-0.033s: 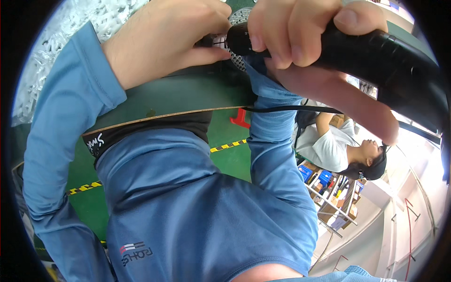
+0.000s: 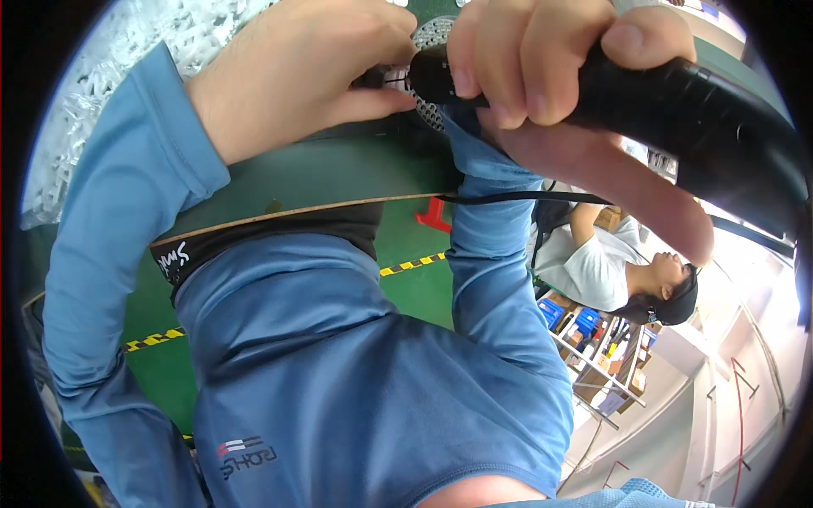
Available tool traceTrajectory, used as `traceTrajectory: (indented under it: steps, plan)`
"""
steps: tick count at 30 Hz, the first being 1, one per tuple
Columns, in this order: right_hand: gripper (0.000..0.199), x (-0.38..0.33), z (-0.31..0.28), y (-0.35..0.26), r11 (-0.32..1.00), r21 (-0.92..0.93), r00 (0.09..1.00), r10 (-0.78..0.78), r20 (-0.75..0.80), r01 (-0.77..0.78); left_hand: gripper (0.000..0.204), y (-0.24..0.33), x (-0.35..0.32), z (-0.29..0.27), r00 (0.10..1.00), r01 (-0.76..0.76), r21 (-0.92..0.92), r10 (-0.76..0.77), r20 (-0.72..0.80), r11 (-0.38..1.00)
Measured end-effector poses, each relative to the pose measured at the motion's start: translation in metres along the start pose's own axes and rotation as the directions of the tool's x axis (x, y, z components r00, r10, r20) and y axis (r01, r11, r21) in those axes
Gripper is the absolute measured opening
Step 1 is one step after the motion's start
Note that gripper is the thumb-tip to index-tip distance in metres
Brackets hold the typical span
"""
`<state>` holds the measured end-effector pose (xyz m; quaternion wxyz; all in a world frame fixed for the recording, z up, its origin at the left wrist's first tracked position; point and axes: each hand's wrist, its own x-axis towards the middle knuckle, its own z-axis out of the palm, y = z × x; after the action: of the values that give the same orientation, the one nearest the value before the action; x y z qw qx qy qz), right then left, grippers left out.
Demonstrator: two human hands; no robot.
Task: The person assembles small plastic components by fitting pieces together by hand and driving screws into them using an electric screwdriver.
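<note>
Your right hand (image 2: 542, 59) wraps black tool handle (image 2: 677, 93), grip pressed tight around it; left hand (image 2: 296, 76) pinches small perforated metal part (image 2: 432, 38) at tool tip, above green counter (image 2: 339, 173); keep tip steady, part braced.

Right hand (image 2: 542, 59) is gripping a thick black tool handle (image 2: 677, 102); left hand (image 2: 296, 72) is pinching a perforated metal disc (image 2: 430, 38) over the green bench (image 2: 339, 173).
</note>
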<state>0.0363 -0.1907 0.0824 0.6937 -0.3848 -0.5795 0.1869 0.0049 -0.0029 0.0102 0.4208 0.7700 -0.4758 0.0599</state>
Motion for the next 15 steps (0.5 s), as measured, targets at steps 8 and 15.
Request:
traceTrajectory:
  steps: [8,15]
  plan:
    - [0.049,-0.009,0.01,-0.001,1.0,0.002,0.997,0.02,-0.077,-0.02,0.029,-0.002,-0.009,0.009,0.999,0.017,-0.025,-0.018,-0.049,1.0]
    - [0.094,-0.038,0.003,-0.029,0.989,-0.092,0.934,-0.14,-0.327,0.116,0.023,0.003,0.009,-0.008,0.997,0.082,-0.042,-0.081,0.017,0.996]
